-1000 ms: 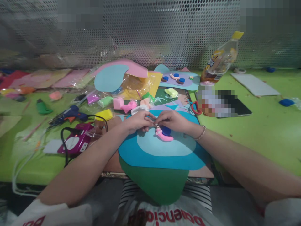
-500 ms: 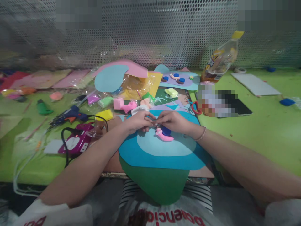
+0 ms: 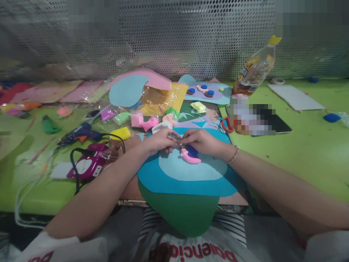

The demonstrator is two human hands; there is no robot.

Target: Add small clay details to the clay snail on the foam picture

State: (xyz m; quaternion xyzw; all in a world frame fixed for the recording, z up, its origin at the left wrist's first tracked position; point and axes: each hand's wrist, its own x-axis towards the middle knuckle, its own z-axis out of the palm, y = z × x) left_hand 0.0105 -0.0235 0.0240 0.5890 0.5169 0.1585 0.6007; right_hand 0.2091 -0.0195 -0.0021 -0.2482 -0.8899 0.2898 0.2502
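Note:
My left hand (image 3: 163, 140) and my right hand (image 3: 200, 141) meet at the fingertips, both closed in a pinch. Whatever lies between the fingertips is too small to make out. Just below them is a curved pink clay piece (image 3: 191, 157), with a dark blue clay piece (image 3: 193, 151) against it, partly covered by my right hand. Both rest on a light blue paper shape (image 3: 188, 173), which sits on a larger blue sheet (image 3: 152, 182). A green sheet (image 3: 185, 211) sticks out underneath, over the table's front edge.
To the left are a glue gun (image 3: 84, 133), a purple power strip (image 3: 92, 162) with cables and a yellow clay pack (image 3: 121, 133). Behind are several clay packs and a lilac sheet (image 3: 195, 96) bearing clay figures. Red-handled scissors (image 3: 227, 124) and a tilted bottle (image 3: 255, 71) are at right.
Almost nothing differs. Both hands keep the same pinch over the pink clay piece, and the view has shifted very slightly.

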